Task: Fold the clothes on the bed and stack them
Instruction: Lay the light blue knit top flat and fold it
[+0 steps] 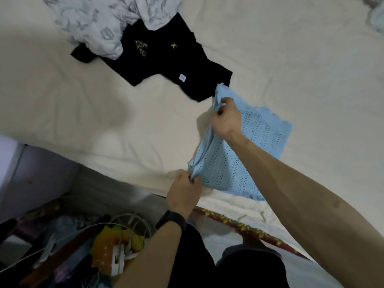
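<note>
A light blue eyelet garment (249, 146) lies on the cream bed sheet (83, 104) near the bed's front edge. My left hand (184, 193) pinches its near left corner, fingers curled round the cloth. My right hand (225, 117) grips the far left corner and holds the folded edge raised between the two hands. Behind it a black T-shirt (166, 65) with a gold print and a small white label lies spread flat. Its upper left part is hidden under a white and grey patterned cloth (97, 23).
The bed's front edge runs diagonally from the left to the lower right, with a red patterned trim (239, 222). Beside the bed on the floor lies clutter: white cables (128, 223), a yellow and orange item (116, 240), a white power strip. Bare sheet spreads right and left of the clothes.
</note>
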Action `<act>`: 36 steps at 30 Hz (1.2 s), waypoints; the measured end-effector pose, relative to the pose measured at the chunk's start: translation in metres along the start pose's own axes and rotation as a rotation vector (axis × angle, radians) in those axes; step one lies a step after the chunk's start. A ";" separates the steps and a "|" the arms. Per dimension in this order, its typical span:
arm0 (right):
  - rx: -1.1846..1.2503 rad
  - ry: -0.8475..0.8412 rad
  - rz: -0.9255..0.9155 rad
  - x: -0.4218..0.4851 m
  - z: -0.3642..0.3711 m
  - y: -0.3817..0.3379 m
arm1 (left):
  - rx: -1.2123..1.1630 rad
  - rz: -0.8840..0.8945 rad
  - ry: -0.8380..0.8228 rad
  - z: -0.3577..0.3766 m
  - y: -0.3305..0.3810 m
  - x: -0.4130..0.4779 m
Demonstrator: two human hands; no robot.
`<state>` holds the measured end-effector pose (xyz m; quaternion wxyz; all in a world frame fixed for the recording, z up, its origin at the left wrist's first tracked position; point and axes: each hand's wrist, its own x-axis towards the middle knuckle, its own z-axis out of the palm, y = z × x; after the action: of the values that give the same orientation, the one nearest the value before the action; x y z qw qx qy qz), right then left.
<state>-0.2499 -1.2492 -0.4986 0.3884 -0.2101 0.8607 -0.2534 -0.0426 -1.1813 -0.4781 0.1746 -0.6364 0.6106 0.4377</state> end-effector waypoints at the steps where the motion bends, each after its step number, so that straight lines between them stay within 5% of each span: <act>1: -0.003 -0.067 0.003 -0.002 -0.001 -0.001 | 0.039 0.016 -0.015 -0.001 0.000 0.002; 4: 0.124 -0.035 -0.002 -0.019 -0.009 0.008 | 0.099 0.097 0.004 -0.005 0.003 0.008; 11: 0.271 0.548 0.346 -0.108 -0.058 0.125 | -0.042 0.411 0.166 -0.019 0.084 0.047; 14: 0.441 0.546 0.514 -0.103 -0.072 0.157 | -0.060 0.448 0.062 -0.018 0.138 0.089; 19: 0.548 0.441 0.449 -0.035 -0.094 0.167 | 0.227 0.617 0.014 -0.006 0.182 0.133; 27: 0.683 0.486 0.278 0.013 -0.112 0.162 | -0.109 0.471 -0.190 -0.016 0.200 0.165; 31: 0.535 0.388 0.405 -0.026 -0.100 0.167 | 0.111 0.597 -0.103 -0.015 0.188 0.154; 36: 0.655 0.530 0.461 -0.153 -0.055 0.177 | 0.461 0.920 0.223 0.017 0.145 0.074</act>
<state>-0.2278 -1.0103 -0.4871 0.2474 0.1912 0.8292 -0.4633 -0.1928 -1.2431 -0.4994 0.0338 -0.2905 0.9222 0.2529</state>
